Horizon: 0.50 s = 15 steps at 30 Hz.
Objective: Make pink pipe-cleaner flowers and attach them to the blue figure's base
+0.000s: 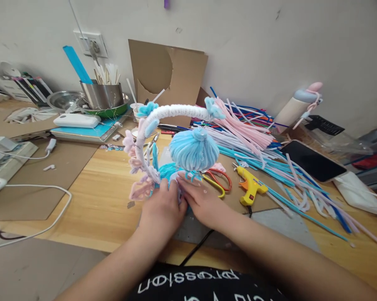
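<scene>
A pipe-cleaner ornament (178,110) stands upright on the table before me. Its white wrapped arch carries blue bows, with pink flowers (134,154) down the left side. Under the arch's right end hangs a ribbed light-blue shade (194,148). Both hands meet at the blue and pale base (167,170). My left hand (165,205) is closed on the base's near side, fingers curled. Against it, my right hand (198,194) grips the base from the right, fingers together. The fingertips and the part between them are mostly hidden.
Right of my hands lie orange-handled scissors (221,179) and a yellow glue gun (251,186). Behind are piled pipe cleaners (247,129), a phone (314,161) and a bottle (296,108). Left are a white cable (67,200), a power strip (12,163) and a metal pot (102,95).
</scene>
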{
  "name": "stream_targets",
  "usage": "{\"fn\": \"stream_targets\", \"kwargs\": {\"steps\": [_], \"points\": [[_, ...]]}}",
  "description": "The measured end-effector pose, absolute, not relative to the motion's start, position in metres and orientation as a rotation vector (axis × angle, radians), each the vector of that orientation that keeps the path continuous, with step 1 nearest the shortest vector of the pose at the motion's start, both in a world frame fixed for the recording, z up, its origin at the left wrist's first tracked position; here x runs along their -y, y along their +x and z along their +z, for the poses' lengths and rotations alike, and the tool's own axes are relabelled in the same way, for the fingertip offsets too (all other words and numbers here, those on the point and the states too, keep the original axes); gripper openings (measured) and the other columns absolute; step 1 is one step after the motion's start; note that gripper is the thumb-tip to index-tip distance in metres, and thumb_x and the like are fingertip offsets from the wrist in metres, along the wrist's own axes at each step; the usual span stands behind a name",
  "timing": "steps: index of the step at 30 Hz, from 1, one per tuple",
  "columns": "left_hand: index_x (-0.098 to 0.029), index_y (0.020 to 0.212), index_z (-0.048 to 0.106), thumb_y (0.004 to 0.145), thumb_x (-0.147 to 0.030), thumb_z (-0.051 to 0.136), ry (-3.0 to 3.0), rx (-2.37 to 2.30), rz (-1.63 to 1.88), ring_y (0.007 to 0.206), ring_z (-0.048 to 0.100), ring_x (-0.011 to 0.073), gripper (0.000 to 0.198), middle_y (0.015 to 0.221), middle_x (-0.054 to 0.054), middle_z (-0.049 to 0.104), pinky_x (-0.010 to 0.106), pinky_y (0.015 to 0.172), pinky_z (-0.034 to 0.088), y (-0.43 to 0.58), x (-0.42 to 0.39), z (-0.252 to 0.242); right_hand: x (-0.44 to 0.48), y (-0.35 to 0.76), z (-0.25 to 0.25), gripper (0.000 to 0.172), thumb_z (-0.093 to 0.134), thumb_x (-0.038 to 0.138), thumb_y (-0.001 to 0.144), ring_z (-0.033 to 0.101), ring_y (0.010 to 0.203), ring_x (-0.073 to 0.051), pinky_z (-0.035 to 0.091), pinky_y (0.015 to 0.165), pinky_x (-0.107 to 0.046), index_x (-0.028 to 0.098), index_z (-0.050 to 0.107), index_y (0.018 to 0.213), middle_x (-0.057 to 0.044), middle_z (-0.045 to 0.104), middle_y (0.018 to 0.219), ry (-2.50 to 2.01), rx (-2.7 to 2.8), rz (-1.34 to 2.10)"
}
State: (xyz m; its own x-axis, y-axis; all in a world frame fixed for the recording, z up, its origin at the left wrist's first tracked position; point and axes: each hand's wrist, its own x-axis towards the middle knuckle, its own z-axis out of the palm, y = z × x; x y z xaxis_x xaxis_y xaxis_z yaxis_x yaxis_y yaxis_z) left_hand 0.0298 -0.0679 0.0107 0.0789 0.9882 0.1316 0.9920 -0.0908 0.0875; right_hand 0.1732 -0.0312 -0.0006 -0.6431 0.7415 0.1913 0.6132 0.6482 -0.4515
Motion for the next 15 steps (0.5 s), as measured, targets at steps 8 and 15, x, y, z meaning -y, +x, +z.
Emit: {"fn": "stream_targets", "kwargs": {"steps": [8, 15], "points": [[-0.011, 0.091, 0.056, 0.087, -0.019, 0.036, -2.245, 2.069, -0.031, 0.071, 0.062, 0.0230, 0.021, 0.085, 0.011, 0.057, 0.030, 0.056, 0.048, 0.034, 0.068, 0.014, 0.026, 0.169, -0.026, 0.049, 0.029, 0.015, 0.092, 0.029, 0.138, -0.024, 0.028, 0.112, -0.049, 0.008, 0.037, 0.141, -0.014, 0.033, 0.149, -1.019, 2.528, 0.495], [-0.011, 0.087, 0.055, 0.089, -0.017, 0.035, -2.210, 2.009, 0.001, 0.068, 0.062, 0.0220, 0.020, 0.082, 0.010, 0.057, 0.029, 0.053, 0.048, 0.032, 0.070, 0.008, 0.027, 0.168, -0.025, 0.050, 0.030, 0.013, 0.091, 0.031, 0.137, -0.025, 0.030, 0.111, -0.049, 0.009, 0.037, 0.141, -0.012, 0.033, 0.150, -1.040, 2.549, 0.446]]}}
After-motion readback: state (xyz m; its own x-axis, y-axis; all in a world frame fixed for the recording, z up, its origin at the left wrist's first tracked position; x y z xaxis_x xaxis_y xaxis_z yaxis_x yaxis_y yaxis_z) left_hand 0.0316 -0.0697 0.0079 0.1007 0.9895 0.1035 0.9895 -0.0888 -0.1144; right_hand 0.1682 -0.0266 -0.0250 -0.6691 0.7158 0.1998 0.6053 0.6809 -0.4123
